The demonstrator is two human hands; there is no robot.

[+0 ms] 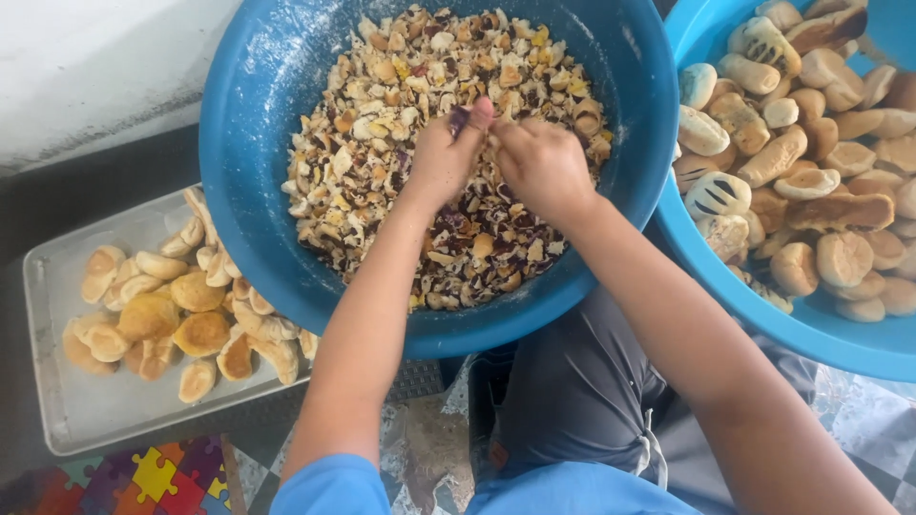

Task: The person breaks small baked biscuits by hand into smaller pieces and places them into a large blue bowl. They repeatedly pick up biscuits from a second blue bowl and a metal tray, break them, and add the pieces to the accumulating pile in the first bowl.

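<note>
Both hands meet over the middle of the big blue basin (250,143), the left hand (447,153) at nine o'clock of the right hand (544,162). Their fingers (474,116) are pinched together on one small bread piece (491,127), above the torn crumb heap (382,114). Two basins show; the second basin (811,329), at three o'clock, holds whole rolls (844,257). One tray (57,381) lies at eight o'clock.

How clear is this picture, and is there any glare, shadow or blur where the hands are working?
Head view: light is soft and even, with only a faint sheen on the big blue basin's rim; the left hand and right hand look slightly soft over the torn bread pieces; the metal tray and second basin of whole rolls are sharp enough; edges bulge a little from the wide lens.
</note>
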